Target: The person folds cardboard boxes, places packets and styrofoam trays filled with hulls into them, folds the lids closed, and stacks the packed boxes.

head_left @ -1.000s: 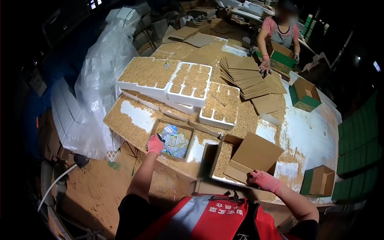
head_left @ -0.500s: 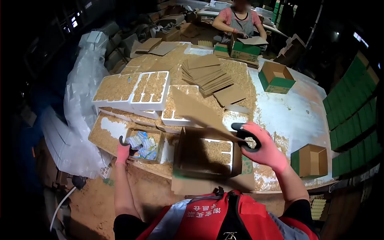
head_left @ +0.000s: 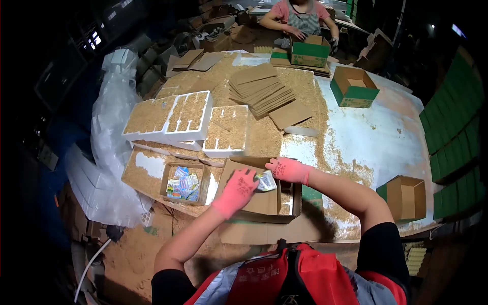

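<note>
A green-and-brown carton stands in front of me, with a foam tray partly visible inside its right end. A cardboard sheet lies over much of its opening. My left hand is above the sheet, its fingers closed on a small printed packet. At the carton's far side, my right hand has curled fingers at the sheet's upper right corner; the fingertips are partly hidden. Left of the carton is a small open cardboard box of similar blue-and-white packets.
White foam trays filled with sawdust-like material stand at left. Fanned cardboard sheets lie mid-table. Open cartons stand at right, beside stacked green cartons. Across the table, a person handles another carton.
The cardboard sheet has come down from my raised right hand into the carton. My left hand has moved right from the packet box, bringing a packet over the sheet.
</note>
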Action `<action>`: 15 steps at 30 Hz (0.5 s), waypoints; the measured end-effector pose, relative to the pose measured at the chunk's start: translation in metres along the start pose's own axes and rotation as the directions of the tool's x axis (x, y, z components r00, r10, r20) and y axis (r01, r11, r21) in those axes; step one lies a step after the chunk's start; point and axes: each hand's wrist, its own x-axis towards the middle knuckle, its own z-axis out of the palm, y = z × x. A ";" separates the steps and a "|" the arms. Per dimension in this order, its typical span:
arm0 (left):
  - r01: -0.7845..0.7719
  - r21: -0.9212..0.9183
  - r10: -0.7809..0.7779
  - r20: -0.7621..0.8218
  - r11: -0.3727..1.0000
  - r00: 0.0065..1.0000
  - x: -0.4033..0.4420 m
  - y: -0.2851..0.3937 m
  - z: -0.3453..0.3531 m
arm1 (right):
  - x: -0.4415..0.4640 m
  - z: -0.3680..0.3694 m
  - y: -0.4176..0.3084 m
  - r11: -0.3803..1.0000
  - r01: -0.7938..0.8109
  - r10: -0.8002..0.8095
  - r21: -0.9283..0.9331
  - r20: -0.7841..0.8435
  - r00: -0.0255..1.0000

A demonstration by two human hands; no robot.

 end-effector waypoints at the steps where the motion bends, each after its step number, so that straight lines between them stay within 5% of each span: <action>1: 0.001 -0.107 0.012 0.118 0.994 0.993 -0.009 -0.007 0.035 | -0.004 0.009 0.001 0.997 0.027 -0.028 -0.078 -0.008 1.000; 2: 0.010 -0.214 0.041 0.233 0.977 0.972 -0.014 -0.012 0.053 | -0.010 0.015 -0.001 0.986 0.052 -0.054 -0.157 -0.009 0.998; 6: -0.116 -0.102 0.134 0.193 0.988 0.972 -0.014 -0.011 0.047 | -0.042 -0.059 -0.065 0.915 -0.084 0.076 -0.394 -0.035 0.996; 8: -0.120 -0.040 0.125 0.156 0.992 0.980 -0.007 -0.015 0.068 | -0.040 -0.078 -0.100 0.969 -0.240 0.245 -0.058 0.109 0.963; 10: -0.122 -0.063 0.130 0.153 0.991 0.980 -0.011 -0.019 0.066 | -0.040 -0.032 -0.123 0.921 -0.263 0.258 0.288 0.053 0.965; 12: -0.119 -0.085 0.130 0.136 0.989 0.982 -0.009 -0.023 0.051 | -0.032 -0.004 -0.123 0.872 -0.329 0.308 0.361 0.116 0.944; 13: -0.164 -0.118 0.168 0.026 0.979 0.985 -0.016 -0.030 0.037 | -0.029 0.004 -0.124 0.882 -0.394 0.369 0.259 0.142 0.919; 15: -0.037 -0.308 0.081 0.130 0.951 0.988 -0.025 -0.039 -0.008 | -0.017 0.005 -0.132 0.866 -0.497 0.482 0.055 0.177 0.858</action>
